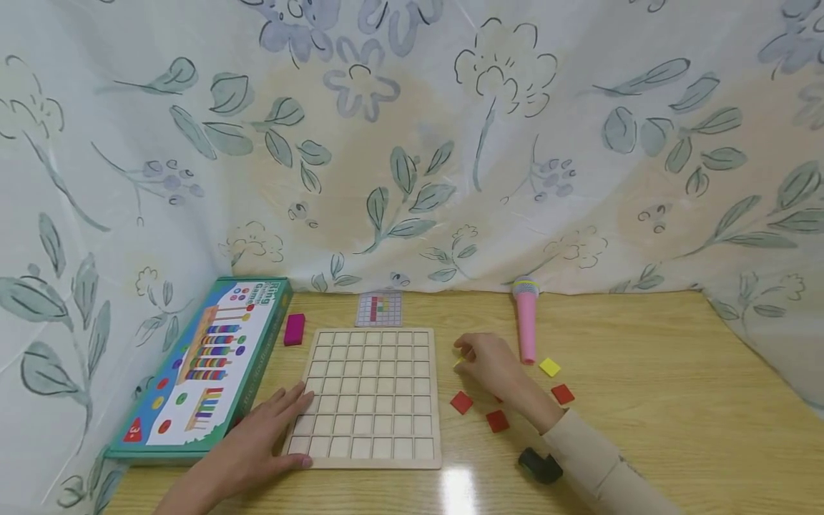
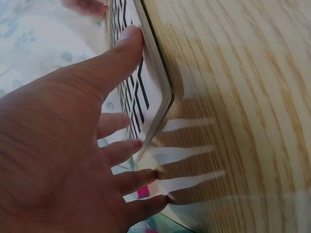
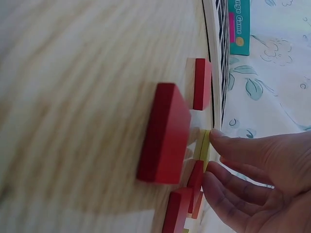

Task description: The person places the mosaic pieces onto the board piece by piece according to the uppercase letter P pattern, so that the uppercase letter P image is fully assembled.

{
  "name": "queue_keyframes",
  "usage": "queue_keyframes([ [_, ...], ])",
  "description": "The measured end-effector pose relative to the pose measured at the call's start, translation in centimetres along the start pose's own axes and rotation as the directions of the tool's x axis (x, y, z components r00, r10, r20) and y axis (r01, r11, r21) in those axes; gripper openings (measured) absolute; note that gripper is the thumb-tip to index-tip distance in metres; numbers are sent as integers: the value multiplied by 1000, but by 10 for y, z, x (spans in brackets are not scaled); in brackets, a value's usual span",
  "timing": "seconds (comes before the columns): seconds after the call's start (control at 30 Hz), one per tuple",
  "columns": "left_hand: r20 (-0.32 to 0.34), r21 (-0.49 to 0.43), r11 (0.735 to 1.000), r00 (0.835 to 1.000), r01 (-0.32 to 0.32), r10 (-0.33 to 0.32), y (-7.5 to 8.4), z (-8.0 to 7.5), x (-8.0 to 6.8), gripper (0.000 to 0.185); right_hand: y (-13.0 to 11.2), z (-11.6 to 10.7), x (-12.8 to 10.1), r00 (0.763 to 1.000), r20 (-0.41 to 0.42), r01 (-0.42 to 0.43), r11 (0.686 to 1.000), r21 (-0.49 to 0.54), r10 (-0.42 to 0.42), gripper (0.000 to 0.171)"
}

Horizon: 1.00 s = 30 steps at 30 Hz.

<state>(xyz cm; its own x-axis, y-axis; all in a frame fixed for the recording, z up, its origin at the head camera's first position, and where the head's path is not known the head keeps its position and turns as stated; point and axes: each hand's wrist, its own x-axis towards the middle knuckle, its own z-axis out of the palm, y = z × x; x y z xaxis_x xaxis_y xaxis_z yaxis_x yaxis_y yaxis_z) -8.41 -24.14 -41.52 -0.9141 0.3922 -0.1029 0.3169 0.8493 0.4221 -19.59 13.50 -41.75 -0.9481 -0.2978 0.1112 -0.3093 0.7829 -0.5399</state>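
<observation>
Now | your left hand (image 1: 257, 436) lies flat, fingers spread, on the pale wooden grid board (image 1: 370, 397) | right hand (image 1: 489, 361) pinches a small yellow square tile (image 3: 203, 144) just right of it | risk: loose pinch drops tile.

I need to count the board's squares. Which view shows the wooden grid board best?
The head view: the whole wooden grid board lies face-up, left hand on its corner. Both wrist views show only its edge, at a steep angle.

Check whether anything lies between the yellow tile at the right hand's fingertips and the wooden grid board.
Nothing visible does. The right hand pinches the small yellow square tile just off the wooden grid board's right edge; bare tabletop lies between them.
</observation>
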Motion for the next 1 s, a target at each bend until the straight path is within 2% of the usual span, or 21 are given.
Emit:
queue_keyframes([
  [0.2,13,-14,1000,1000,-2,2,1,1,0,92,-2,-1,2,1000,12,-10,1000,-19,10,29],
  [0.47,27,-6,1000,1000,13,-12,1,1,1,91,-6,-1,4,1000,16,27,997,-68,-26,34],
  [0.77,37,-1,1000,999,25,-25,3,3,2,89,-6,-1,7,998,63,31,998,-49,-28,33],
  [1.0,28,1,999,999,39,-39,3,3,2,89,-10,-6,14,998,37,44,998,-34,-43,30],
])
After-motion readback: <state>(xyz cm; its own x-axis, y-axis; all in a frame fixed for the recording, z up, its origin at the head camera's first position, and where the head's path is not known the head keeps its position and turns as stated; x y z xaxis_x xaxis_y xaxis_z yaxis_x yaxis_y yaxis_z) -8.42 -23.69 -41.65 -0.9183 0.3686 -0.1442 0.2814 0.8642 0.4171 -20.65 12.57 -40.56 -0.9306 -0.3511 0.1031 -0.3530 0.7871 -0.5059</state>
